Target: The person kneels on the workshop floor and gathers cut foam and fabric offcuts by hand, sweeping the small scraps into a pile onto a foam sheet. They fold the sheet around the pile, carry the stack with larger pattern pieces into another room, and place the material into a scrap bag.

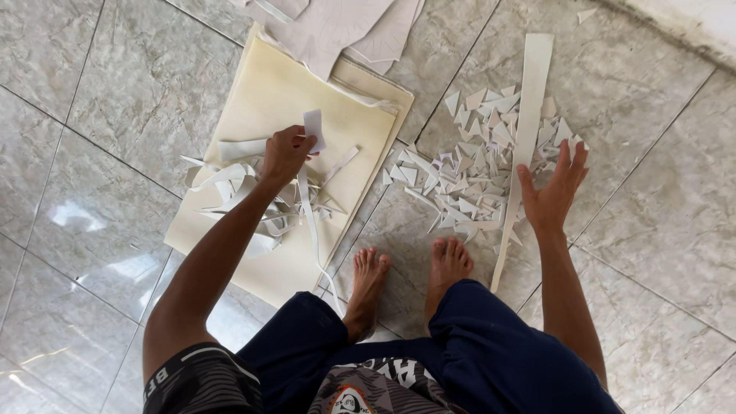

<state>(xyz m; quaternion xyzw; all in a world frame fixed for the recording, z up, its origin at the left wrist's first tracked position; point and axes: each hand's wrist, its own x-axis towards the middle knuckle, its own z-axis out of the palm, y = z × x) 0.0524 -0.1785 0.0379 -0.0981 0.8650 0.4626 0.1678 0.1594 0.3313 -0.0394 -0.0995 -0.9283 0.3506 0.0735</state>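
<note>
Two hands: left hand [285, 153] pinching a white scrap [313, 128], right hand [553, 186] spread over white offcuts [475, 172].

- You have no packages, boxes or wrapped goods anywhere on the tiled floor in front of you.
- You have no stuck-on labels or tags on any item in view.
- No signs are posted on the strip of wall at the upper right.
- No screens or displays appear anywhere in the head view.
</note>
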